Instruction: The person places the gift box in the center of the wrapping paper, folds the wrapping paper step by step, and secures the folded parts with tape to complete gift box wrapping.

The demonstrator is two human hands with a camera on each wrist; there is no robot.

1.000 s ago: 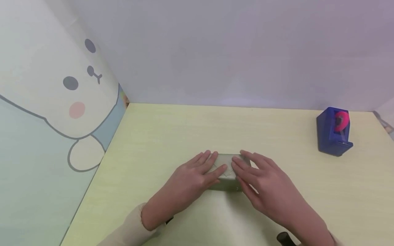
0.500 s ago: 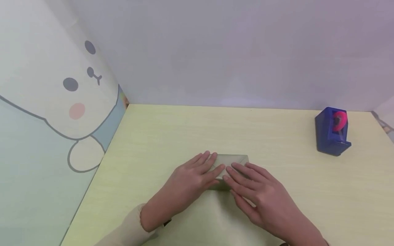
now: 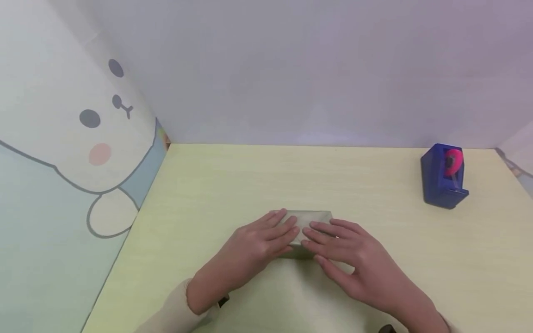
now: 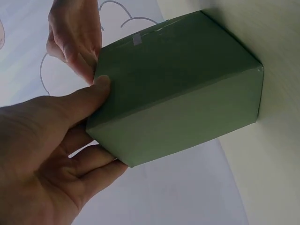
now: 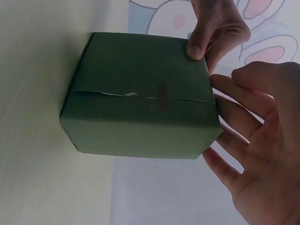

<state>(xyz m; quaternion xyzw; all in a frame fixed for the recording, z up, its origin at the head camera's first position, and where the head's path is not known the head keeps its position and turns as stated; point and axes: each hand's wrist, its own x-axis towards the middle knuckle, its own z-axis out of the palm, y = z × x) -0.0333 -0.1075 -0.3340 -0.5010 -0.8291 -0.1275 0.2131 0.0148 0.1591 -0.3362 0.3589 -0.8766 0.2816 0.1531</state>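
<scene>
A small box (image 3: 307,252) wrapped in pale green paper stands on the table in front of me. In the right wrist view, a long paper seam runs along one side of the box (image 5: 140,136), with a small strip of tape (image 5: 162,96) across it. My left hand (image 3: 251,247) steadies the left part, fingers laid over the top and thumb (image 4: 96,93) against the side. My right hand (image 3: 364,263) lies over the right part with fingers extended, fingertips at the top and the thumb off the box. Both palms hide parts of the top.
A blue tape dispenser (image 3: 443,178) with a pink core stands at the back right of the pale yellow table (image 3: 233,180). A plain wall panel (image 3: 291,74) rises behind, and a panel with a cartoon animal (image 3: 120,162) borders the left side.
My right hand has slid from the box's right end toward its middle and front, its fingers moving lower across the top. My left hand stays in place, its fingers drawn slightly closer together.
</scene>
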